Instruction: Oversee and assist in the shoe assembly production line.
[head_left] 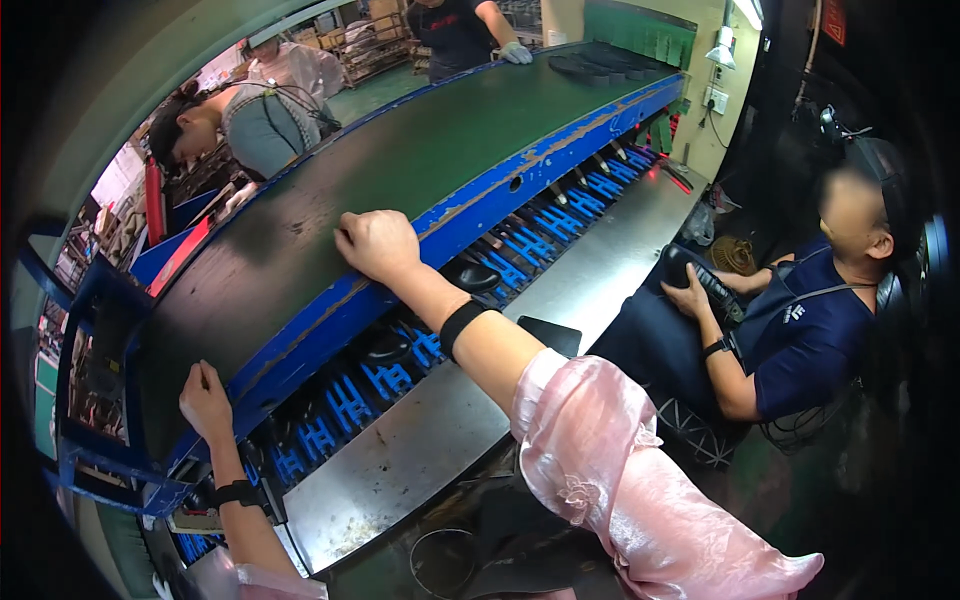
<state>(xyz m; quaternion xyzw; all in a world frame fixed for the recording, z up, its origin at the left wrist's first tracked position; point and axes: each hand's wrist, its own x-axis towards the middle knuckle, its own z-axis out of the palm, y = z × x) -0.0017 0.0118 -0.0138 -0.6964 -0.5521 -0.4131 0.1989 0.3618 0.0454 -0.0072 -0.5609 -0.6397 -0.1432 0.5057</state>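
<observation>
Shiny pink fabric sleeve [610, 440], cut off below. Right hand [382, 245] fisted over dark-green, blue-framed flat belt [440, 150]; left hand [206, 402] curled at its edge, contents unclear. Blue pronged rack [346, 402] underneath: glossy black shoes [470, 276], half hidden.

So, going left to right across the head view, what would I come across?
Blue metal frame, the person's left hand, the person's right hand, a co-worker's pale glove, the black shoe held by the seated co-worker, that co-worker's dark cap.
</observation>
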